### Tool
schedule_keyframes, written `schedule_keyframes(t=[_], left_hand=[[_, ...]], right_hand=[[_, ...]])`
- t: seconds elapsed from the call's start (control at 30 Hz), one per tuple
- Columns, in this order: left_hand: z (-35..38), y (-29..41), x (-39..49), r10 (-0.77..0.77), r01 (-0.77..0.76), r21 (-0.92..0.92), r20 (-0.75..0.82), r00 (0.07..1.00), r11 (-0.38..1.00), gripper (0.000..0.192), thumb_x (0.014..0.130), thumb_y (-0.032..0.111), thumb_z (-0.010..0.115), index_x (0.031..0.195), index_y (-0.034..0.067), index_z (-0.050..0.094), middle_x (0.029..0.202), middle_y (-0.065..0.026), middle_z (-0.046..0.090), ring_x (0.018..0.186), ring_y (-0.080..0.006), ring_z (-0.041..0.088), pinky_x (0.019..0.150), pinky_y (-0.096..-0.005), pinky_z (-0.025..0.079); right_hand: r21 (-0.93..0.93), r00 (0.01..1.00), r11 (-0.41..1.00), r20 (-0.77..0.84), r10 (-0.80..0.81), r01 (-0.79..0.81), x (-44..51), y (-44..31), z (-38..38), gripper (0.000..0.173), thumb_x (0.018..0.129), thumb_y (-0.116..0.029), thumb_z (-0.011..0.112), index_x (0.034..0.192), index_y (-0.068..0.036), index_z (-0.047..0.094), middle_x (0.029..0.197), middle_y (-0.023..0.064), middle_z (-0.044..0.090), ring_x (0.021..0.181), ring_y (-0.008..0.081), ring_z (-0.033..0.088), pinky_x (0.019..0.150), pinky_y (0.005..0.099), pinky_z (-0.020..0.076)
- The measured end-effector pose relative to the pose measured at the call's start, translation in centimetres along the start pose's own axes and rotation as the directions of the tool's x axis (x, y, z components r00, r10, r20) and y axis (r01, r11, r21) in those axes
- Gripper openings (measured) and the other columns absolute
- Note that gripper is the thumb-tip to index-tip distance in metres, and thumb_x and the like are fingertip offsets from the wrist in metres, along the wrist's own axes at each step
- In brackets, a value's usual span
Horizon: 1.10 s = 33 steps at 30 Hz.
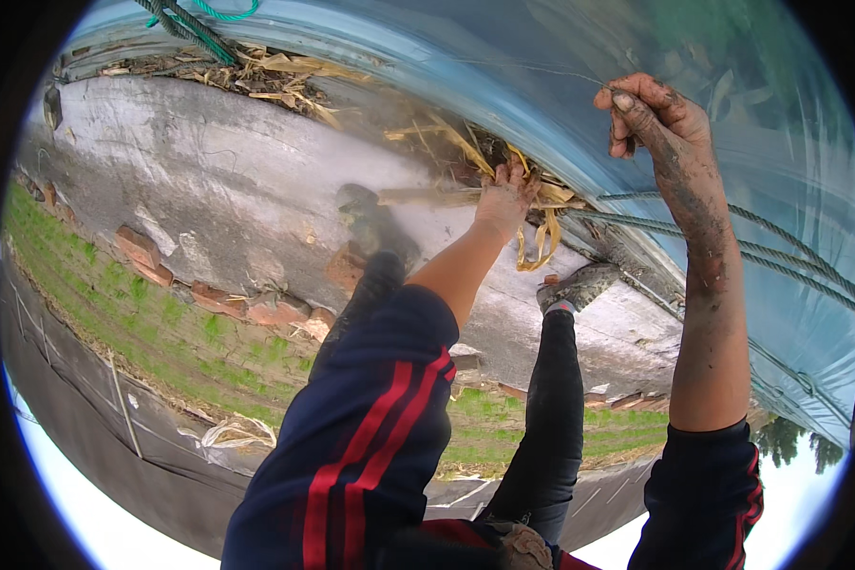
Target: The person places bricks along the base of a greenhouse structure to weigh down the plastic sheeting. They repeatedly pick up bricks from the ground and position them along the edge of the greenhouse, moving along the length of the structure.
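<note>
My left hand (507,191) reaches into dry plant leaves (463,146) at the foot of a bluish plastic sheet (563,128). Its fingertips are partly lost among the leaves, so whether they grip anything is unclear. A yellowish dry strip (541,246) hangs just below that hand. Higher and to the right, my right hand (673,132), smeared with mud, pinches a thin string (552,69) between thumb and forefinger. The string runs leftward across the sheet, and its far end fades from sight.
Dark ropes (791,260) cross the sheet at right; green rope (214,46) hangs upper left. I stand on a pale, dirty strip (256,164) edged with broken bricks (217,299). Beyond lie green seedlings (178,306) and a dark cover (78,377).
</note>
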<state>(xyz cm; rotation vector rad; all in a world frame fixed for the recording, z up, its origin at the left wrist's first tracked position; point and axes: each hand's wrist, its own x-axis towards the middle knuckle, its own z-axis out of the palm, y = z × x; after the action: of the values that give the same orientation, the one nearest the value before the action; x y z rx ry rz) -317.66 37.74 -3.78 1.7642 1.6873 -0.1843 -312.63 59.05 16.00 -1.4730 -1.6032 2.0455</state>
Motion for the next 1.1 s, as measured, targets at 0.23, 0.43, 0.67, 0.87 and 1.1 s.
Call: schedule_keyframes(t=[0.23,0.43,0.67,0.87,1.1], left_hand=[[-4.9,-15.4,-7.2,-0.113,0.102,0.180,0.054,0.992,0.978,0.028,0.078,0.013,0.051,0.105,0.015,0.054,0.094,-0.0129,0.053,0.095,-0.0302,0.053,0.071,-0.0386,0.049],[-10.6,-30.4,-29.7,-0.282,0.200,0.259,0.334,0.900,0.945,0.040,0.073,0.019,0.058,0.112,0.017,0.049,0.106,-0.0107,0.051,0.104,-0.0312,0.046,0.083,-0.0428,0.043],[-9.5,-31.3,-31.4,-0.409,0.287,0.308,0.805,0.430,0.907,0.052,0.079,0.021,0.058,0.128,0.019,0.039,0.112,-0.0142,0.056,0.100,-0.0343,0.056,0.082,-0.0415,0.046],[-12.7,-24.1,-6.0,-0.579,0.225,-0.972,0.148,0.802,0.064,0.012,0.086,0.003,0.050,0.095,-0.003,0.056,0.089,-0.0089,0.061,0.078,-0.0171,0.062,0.065,-0.0233,0.051],[-17.0,-19.2,2.7,-0.523,0.053,-0.746,0.513,0.680,-0.663,0.019,0.093,0.019,0.043,0.097,0.000,0.042,0.077,-0.0108,0.052,0.066,-0.0209,0.057,0.058,-0.0309,0.054]], right_hand=[[0.099,0.992,0.989,0.070,0.104,-0.110,-1.2,0.7,-0.5,0.012,0.089,-0.012,0.050,0.088,-0.003,0.059,0.064,-0.0014,0.051,0.058,0.0060,0.047,0.055,0.0210,0.0400],[0.085,0.907,0.910,0.161,0.390,-0.406,-1.2,1.2,2.2,0.011,0.091,-0.013,0.044,0.090,-0.006,0.053,0.066,0.0022,0.058,0.057,0.0087,0.056,0.056,0.0199,0.0410],[0.334,0.999,0.942,0.042,0.024,-0.037,0.3,-1.6,6.5,0.008,0.083,-0.014,0.055,0.086,-0.007,0.053,0.100,0.0125,0.058,0.100,0.0176,0.053,0.082,0.0296,0.0424],[0.854,0.989,0.508,-0.051,-0.137,0.115,4.7,-5.5,9.1,0.002,0.079,-0.006,0.053,0.081,-0.005,0.054,0.083,0.0103,0.055,0.089,0.0202,0.054,0.086,0.0304,0.0401],[-0.022,0.996,0.998,-0.060,-0.067,0.066,7.8,-5.6,8.1,0.009,0.079,-0.012,0.050,0.077,-0.004,0.052,0.065,0.0034,0.048,0.055,0.0127,0.045,0.053,0.0272,0.0361]])
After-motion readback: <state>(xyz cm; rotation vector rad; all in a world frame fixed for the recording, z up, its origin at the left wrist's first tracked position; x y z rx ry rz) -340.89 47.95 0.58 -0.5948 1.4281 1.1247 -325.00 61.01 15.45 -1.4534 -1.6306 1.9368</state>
